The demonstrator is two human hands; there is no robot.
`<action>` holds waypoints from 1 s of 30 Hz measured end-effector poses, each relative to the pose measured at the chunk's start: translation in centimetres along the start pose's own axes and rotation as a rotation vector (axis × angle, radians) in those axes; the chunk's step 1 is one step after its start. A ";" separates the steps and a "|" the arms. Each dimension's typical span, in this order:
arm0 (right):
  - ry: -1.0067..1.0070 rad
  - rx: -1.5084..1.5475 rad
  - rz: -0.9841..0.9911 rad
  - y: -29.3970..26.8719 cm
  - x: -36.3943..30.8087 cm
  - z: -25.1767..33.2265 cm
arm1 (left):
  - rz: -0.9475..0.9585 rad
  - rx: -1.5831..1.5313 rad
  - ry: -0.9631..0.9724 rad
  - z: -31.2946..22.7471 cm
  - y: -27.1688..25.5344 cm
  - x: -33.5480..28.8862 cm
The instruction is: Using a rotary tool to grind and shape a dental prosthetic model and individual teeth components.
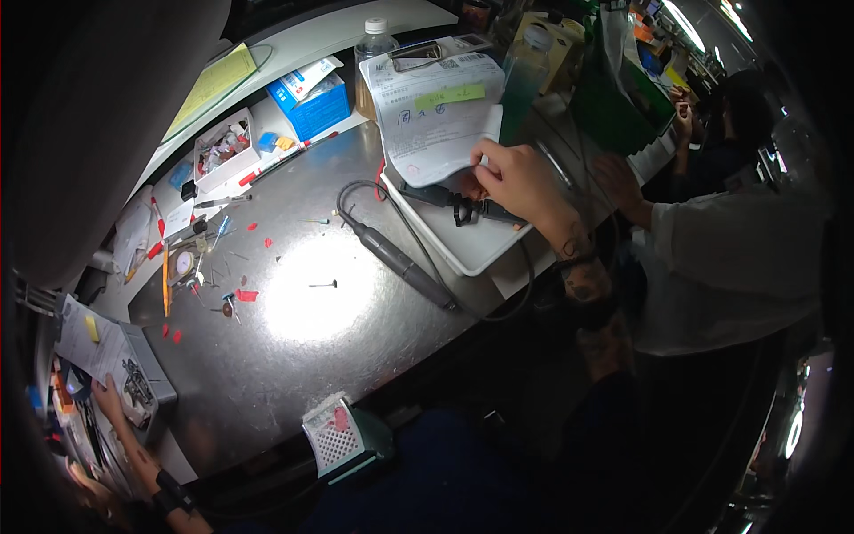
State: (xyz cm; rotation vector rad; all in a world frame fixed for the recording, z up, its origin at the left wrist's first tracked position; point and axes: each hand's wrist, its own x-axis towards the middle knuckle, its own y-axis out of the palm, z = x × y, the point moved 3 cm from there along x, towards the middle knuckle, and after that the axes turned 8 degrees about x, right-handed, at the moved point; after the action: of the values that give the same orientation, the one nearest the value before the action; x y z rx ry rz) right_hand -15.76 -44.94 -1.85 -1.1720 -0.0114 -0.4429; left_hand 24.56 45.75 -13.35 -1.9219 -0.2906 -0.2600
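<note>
In the head view, the right hand (pixel 516 178) comes in over a white tray (pixel 463 265), its fingers curled and thumb close to the forefinger, right at the lower edge of a printed sheet (pixel 436 138). Whether the fingertips pinch that sheet or only lie against it cannot be told. The sheet sits under a metal clip (pixel 418 58), bears a yellow-green strip (pixel 449 98), and overhangs the tray's far end. Dark tool parts (pixel 462 216) lie in the tray below the hand.

At the far left, where the view is bent and dim, a left hand (pixel 108 400), probably the wearer's own, is at the side of a grey box (pixel 158 365) with papers and metal pieces (pixel 136 392); I cannot tell if it grips.

On the metal tabletop (pixel 285 400), a dark grey handpiece (pixel 405 267) lies beside the tray, its cable looping around. A small shanked bit (pixel 325 285) lies in the bright patch of light, with red scraps (pixel 247 296) and an orange stick (pixel 165 280) to its left. Farther back stand a blue box (pixel 318 111) and a white container (pixel 229 172) of small items. To the right is a co-worker in a pale garment (pixel 729 276).
</note>
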 end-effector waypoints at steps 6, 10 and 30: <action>0.096 0.597 -0.241 -4.1 1.1 1.1 | -0.061 0.105 -0.018 -1.5 -0.8 -0.4; 0.072 0.555 -0.041 0.7 1.3 0.0 | -0.345 0.294 0.095 -2.4 -5.9 -3.2; 0.370 1.337 0.390 1.5 -5.0 10.0 | 0.486 -0.809 0.982 -55.3 -2.6 -26.2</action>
State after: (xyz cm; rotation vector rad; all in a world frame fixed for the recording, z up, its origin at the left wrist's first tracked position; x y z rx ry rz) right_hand -17.62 -33.93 -0.42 0.2370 0.2099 -0.2028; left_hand -3.39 -7.01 0.33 -2.2779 1.0599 -1.0468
